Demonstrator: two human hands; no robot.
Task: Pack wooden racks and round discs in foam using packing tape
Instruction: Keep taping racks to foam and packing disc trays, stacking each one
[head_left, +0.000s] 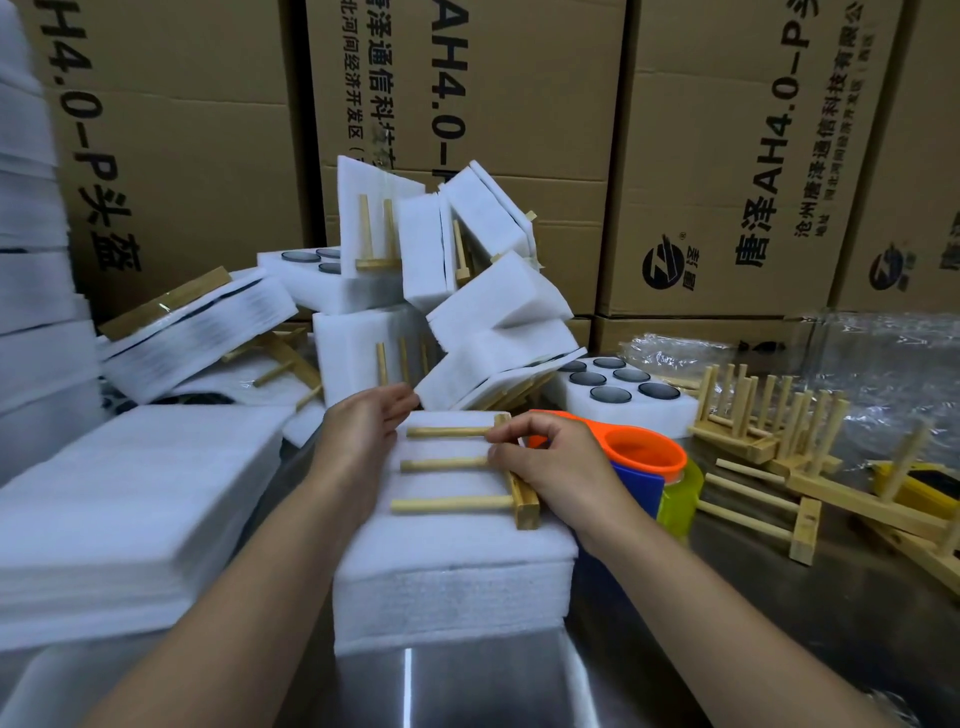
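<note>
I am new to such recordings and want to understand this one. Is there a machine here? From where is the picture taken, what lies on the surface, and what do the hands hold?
There is no machine, only a person's two bare hands. One camera, worn on the head, looks down at them. The left hand rests with straight fingers on a foam block. The right hand pinches a wooden rack, which lies on that block with its pegs pointing left. Just right of it stands a tape dispenser. Farther right lie loose racks. Behind are a foam tray holding dark discs, a pile of packed foam and cardboard boxes.
</note>
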